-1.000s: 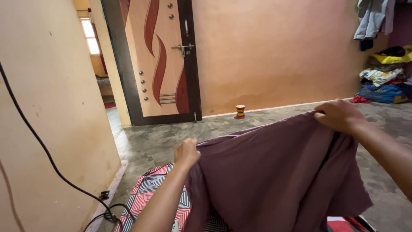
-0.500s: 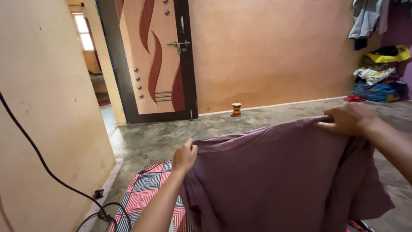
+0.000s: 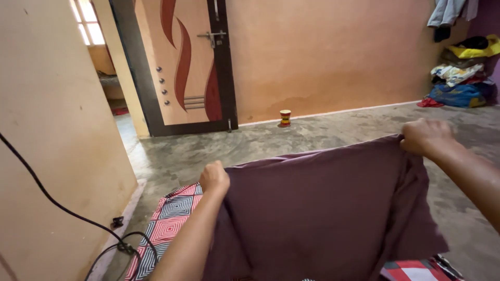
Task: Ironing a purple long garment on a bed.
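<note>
I hold a dark purple cloth (image 3: 323, 208) stretched out in front of me by its top edge. My left hand (image 3: 214, 177) grips the left corner of that edge. My right hand (image 3: 426, 136) grips the right corner, a little higher. The cloth hangs down over a mat (image 3: 169, 221) with a red, white and black square pattern that lies on the grey floor, and hides most of it.
A black cable (image 3: 67, 213) runs down the left wall to the floor. A patterned wooden door (image 3: 190, 62) stands open at the back left. A small striped pot (image 3: 285, 117) sits by the far wall. A pile of clothes and bags (image 3: 461, 78) fills the back right corner.
Both hands have pulled the cloth's top edge straighter and tauter, and the left hand has lowered slightly. The view has tilted downward.
</note>
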